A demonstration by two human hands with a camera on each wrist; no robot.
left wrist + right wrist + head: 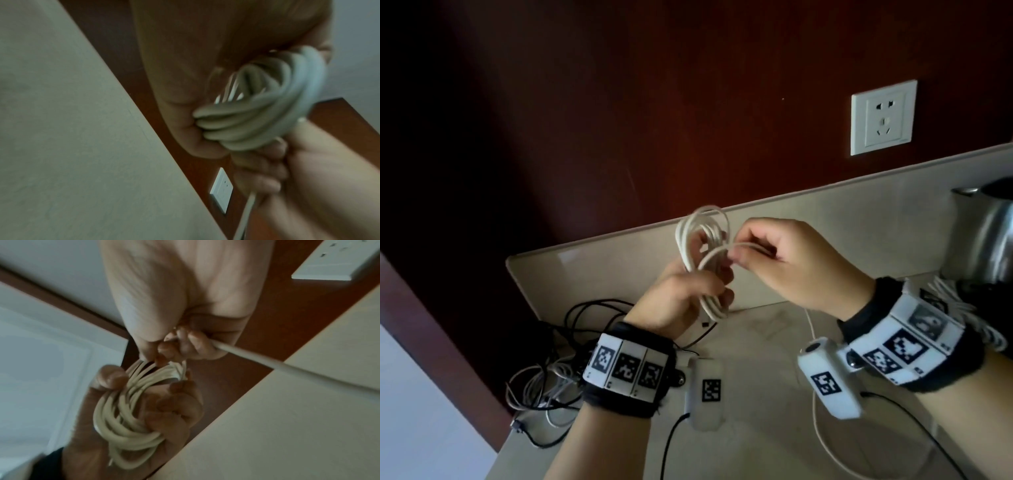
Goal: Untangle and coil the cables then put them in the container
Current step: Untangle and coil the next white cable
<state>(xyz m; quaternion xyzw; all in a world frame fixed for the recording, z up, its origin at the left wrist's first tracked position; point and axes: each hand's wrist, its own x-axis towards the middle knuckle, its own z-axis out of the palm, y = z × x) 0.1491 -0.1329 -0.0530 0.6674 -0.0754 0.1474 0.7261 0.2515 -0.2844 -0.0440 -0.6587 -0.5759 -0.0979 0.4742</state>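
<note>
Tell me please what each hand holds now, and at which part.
The left hand grips the white cable coil round the lower part of its loops. The right hand pinches the loose strand of the same cable beside the coil's top.

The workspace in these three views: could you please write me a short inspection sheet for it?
Surface: pale counter, raised back edge.
Job's things: white cable coil held in the air; container not seen.
Clutter: metal kettle at the right.
Grips: left hand grips the coil; right hand pinches its loose strand.
Cables: tangled black and white cables lying at the left.
Surroundings: dark red wall, wall socket.
</note>
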